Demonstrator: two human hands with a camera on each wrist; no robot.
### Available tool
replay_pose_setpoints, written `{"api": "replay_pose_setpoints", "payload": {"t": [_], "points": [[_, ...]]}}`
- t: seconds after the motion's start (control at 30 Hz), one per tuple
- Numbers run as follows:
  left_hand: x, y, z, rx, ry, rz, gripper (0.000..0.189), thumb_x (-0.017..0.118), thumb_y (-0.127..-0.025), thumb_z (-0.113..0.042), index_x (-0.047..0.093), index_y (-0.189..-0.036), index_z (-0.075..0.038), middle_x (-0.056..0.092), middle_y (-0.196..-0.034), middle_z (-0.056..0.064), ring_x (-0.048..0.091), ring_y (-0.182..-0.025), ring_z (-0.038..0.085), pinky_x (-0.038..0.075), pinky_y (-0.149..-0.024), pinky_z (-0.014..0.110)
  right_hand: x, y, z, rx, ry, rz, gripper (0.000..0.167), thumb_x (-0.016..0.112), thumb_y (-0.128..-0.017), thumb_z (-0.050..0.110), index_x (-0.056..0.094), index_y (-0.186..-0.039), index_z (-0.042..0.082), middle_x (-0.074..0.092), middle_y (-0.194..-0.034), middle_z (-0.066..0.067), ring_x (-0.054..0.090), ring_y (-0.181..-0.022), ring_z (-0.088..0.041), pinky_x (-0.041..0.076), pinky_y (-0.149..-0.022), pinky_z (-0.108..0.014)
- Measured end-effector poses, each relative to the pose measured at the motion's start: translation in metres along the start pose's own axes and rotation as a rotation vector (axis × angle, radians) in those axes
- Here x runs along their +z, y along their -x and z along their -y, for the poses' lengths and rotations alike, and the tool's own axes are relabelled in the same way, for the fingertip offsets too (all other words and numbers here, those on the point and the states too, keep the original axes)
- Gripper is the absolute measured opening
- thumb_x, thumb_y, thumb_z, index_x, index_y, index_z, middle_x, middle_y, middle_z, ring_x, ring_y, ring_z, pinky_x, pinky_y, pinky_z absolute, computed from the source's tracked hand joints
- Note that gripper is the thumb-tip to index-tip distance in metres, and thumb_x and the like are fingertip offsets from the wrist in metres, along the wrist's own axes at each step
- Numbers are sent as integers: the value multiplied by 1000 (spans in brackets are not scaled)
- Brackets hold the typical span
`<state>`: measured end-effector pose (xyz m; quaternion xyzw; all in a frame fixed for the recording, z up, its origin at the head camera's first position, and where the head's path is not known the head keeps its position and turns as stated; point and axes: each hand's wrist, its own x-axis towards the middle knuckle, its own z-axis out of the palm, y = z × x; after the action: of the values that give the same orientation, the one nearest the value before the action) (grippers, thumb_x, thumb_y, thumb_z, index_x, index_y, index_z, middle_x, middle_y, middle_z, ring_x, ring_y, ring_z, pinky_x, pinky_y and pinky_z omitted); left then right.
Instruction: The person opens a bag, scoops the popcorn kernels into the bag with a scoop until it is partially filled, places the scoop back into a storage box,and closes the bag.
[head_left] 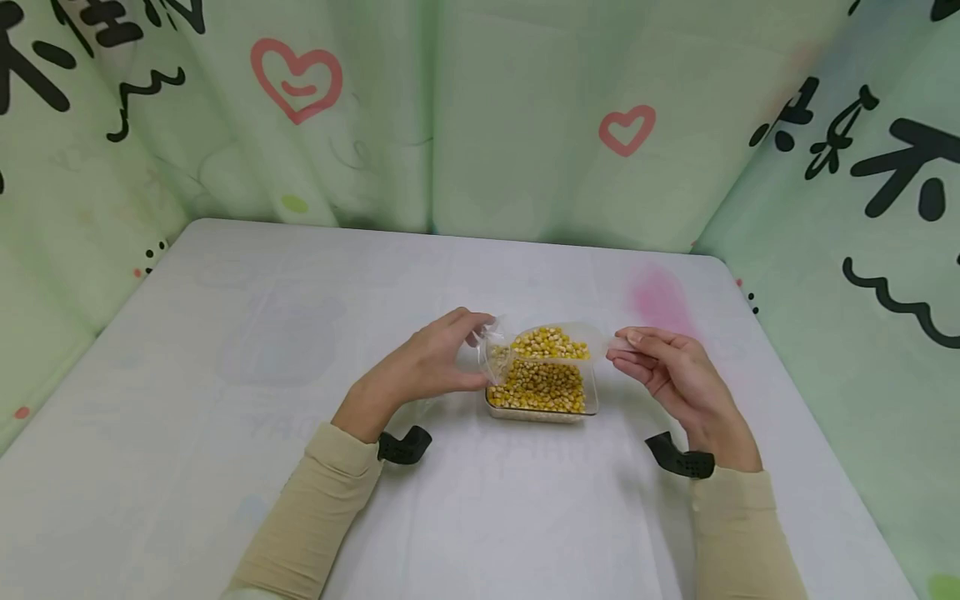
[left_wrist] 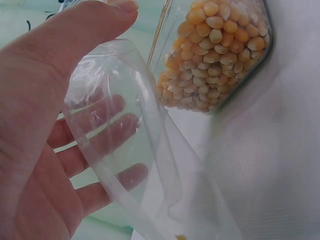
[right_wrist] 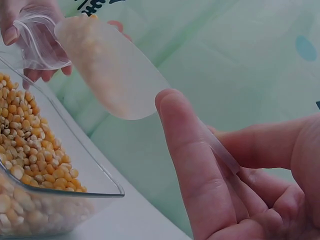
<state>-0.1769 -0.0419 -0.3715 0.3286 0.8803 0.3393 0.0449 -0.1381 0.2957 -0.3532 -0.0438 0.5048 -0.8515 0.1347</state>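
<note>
Translucent plastic blurred kernels (right_wrist: 92,62) in the scoop (right_wrist: 135,95), its handle (right_wrist: 221,152) pinched and partly hidden by the right hand (head_left: 678,379); beside the container (head_left: 592,392) on the bench (head_left: 517,508), the left hand (head_left: 427,358) gripped a bag (left_wrist: 150,120), cropped in its wrist view.

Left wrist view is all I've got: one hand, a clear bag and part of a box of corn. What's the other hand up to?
Observer: The right hand pinches the handle end of a translucent scoop between its thumb and fingers.

Visitor: Oh, a scoop! Is there anything in it?

Observer: Yes, the right wrist view shows corn kernels through its side, toward the end away from that hand.

Visitor: And where is the box, compared with both hands?

Observer: In the head view, the clear container stands on the white table between the left hand and the right one.
</note>
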Motion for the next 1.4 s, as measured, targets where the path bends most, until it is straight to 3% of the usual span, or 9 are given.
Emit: {"api": "replay_pose_setpoints", "payload": {"t": [0.4,1.4], "points": [[-1,1,1,32,-4,-27,73,81,-80,-33,49,-141,-9,58,-120,2,59,-111,19,52,-91,37,14,-11,0,-13,21,15,27,46,-102,-3,73,-102,-4,76,-96,-14,76,-89,-24,58,-82,-32],[-1,1,-1,68,-14,-36,72,81,-81,-34,50,-140,-7,59,-118,2,59,-108,17,52,-90,35,32,-6,5,-53,167,-20,21,53,-101,3,73,-102,-2,77,-96,-12,76,-86,-22,59,-80,-31]]}}
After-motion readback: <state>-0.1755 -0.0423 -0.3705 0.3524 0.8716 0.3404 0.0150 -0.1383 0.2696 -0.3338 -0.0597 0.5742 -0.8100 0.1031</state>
